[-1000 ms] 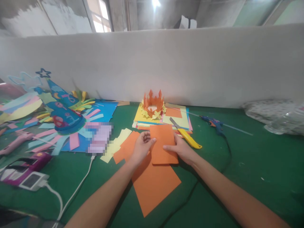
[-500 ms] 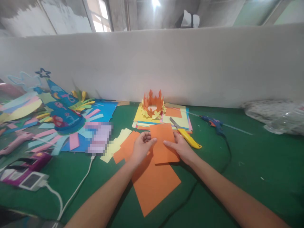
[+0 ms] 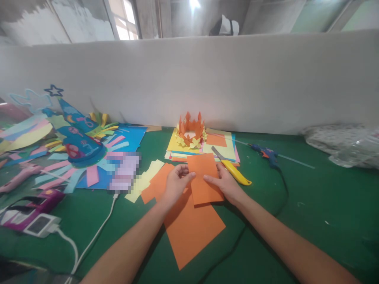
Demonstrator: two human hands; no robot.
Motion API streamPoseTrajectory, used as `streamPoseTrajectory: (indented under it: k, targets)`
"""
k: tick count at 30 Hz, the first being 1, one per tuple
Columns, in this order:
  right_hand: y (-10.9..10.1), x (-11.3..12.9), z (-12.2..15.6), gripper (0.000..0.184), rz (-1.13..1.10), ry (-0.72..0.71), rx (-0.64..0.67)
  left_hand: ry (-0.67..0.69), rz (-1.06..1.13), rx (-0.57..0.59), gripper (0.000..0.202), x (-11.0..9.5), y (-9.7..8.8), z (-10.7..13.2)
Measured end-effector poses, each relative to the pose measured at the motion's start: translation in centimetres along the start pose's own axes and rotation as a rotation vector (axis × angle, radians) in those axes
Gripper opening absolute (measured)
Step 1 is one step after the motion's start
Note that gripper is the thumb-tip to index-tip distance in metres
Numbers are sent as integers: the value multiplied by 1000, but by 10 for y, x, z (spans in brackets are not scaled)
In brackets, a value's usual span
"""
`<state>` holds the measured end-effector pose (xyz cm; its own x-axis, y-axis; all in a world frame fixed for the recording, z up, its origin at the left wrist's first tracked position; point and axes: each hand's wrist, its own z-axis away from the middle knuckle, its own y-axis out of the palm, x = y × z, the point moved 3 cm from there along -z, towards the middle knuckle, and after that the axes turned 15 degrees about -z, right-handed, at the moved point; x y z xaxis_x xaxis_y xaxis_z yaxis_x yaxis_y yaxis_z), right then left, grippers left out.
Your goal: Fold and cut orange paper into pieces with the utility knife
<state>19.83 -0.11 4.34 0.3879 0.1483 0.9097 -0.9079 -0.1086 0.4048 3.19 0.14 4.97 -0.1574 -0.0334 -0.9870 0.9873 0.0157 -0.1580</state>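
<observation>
Between my two hands is an orange piece of paper (image 3: 205,191), roughly rectangular and held up over the table. My left hand (image 3: 178,182) pinches its left edge, thumb on top. My right hand (image 3: 227,183) grips the right edge the same way, its thumb lying across the front. Below lies a larger orange sheet (image 3: 194,236), partly covered by my left hand and the held paper. A yellow utility knife (image 3: 237,172), blade extended, rests just beyond my right hand. Orange and pale yellow paper pieces (image 3: 145,181) lie left of my left hand.
An orange paper crown (image 3: 192,132) stands on stacked coloured paper (image 3: 171,148). A blue glue gun (image 3: 268,154) with a trailing cord lies right. Leftward are decorated blue cone hats (image 3: 79,142), a blurred phone-like object (image 3: 124,173) on a white cable, and a purple device (image 3: 47,205).
The held orange paper has tilted very slightly, its lower left corner shifting a little. Both hands keep their grip, and beyond the partition a black-and-white shape has moved left.
</observation>
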Motion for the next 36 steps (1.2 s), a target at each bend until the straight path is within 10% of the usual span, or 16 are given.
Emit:
streamPoseTrajectory:
  k: [10,15,19,24,36]
  targets:
    - [-2,-6,-2,67,49,29,40,152,-208,-74,28,-1,-17,-10]
    - [-8,-9,-5,69,572,-283,20,94,-629,23,5,4,-33,-18]
    - [1,-5,2,42,923,-500,254,124,-714,14,6,10,-35,-22]
    - [13,-7,8,33,1110,-435,531,167,-776,25,6,15,-35,-23]
    - [20,-6,12,33,1253,-328,612,260,-848,-2,9,20,-35,-21]
